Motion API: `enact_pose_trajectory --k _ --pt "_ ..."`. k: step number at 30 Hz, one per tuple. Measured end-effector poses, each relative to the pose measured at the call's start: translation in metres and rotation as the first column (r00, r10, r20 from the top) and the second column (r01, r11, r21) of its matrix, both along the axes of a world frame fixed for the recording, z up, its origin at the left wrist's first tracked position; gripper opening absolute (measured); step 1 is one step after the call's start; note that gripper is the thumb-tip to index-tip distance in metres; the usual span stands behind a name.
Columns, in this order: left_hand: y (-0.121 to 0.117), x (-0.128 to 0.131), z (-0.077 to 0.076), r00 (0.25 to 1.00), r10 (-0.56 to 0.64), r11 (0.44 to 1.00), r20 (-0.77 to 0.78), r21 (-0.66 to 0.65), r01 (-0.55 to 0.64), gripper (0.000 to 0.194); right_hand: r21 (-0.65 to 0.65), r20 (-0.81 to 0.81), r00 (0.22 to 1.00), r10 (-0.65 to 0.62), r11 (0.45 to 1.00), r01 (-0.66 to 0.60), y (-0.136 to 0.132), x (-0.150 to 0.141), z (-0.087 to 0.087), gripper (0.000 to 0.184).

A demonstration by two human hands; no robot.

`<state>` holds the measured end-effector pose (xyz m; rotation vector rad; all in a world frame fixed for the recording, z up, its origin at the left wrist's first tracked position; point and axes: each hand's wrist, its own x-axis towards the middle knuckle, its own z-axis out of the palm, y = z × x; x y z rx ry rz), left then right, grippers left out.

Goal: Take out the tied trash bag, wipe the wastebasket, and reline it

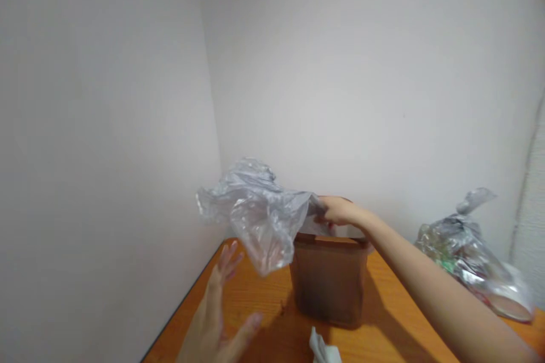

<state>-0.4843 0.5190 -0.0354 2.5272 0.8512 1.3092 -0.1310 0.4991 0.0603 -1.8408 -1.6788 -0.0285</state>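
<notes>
A thin, see-through plastic bag (264, 210) spreads out to the left of a brown bin (330, 278), one end of it reaching the bin's mouth. My right hand (340, 211) is at the bin's opening, closed on the gathered edge of the bag; some of its fingers are hidden inside the rim. Below the bag's loose end, my left hand (221, 306) is raised with fingers spread and nothing in it. It is slightly blurred and apart from the bin.
On the orange wooden table (255, 300), a knotted clear bag of rubbish (468, 261) sits at the right by the wall. A crumpled white tissue-like piece (323, 349) lies in front of the bin. White walls (361, 85) close off the left and back.
</notes>
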Motion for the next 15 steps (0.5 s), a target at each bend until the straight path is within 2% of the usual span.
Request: enact_pose_trajectory --k 2,4,5,7,9,12,15 --pt "-0.001 0.025 0.028 0.97 -0.191 0.955 0.152 -0.199 0.219 0.095 -0.028 0.013 1.0 0.027 0.999 -0.026 -0.008 0.01 -0.014 0.043" --pt "-0.004 0.049 0.057 0.891 -0.342 0.854 0.297 -0.297 0.427 0.094 0.007 0.032 0.999 0.012 1.0 -0.013 -0.017 0.017 -0.02 0.057" --pt "-0.004 0.06 0.069 0.847 -0.401 0.801 0.349 -0.315 0.509 0.091 0.034 0.044 0.999 -0.009 0.999 0.007 -0.022 0.02 -0.019 0.057" --pt "-0.003 0.08 0.086 0.773 -0.474 0.724 0.42 -0.313 0.614 0.083 0.116 0.029 0.997 -0.076 0.991 0.072 -0.034 0.019 -0.013 0.044" --pt "0.0 0.095 0.095 0.741 -0.497 0.693 0.452 -0.306 0.652 0.072 0.199 -0.079 0.99 -0.114 0.972 0.128 -0.049 0.011 -0.003 0.032" --pt "0.002 0.111 0.1 0.74 -0.464 0.703 0.487 -0.306 0.642 0.057 0.257 -0.265 0.963 -0.054 0.958 0.125 -0.071 -0.014 0.011 0.048" --pt "0.001 0.126 0.105 0.742 -0.417 0.701 0.525 -0.334 0.63 0.052 0.286 -0.281 0.96 0.003 0.955 0.081 -0.081 -0.041 0.019 0.048"
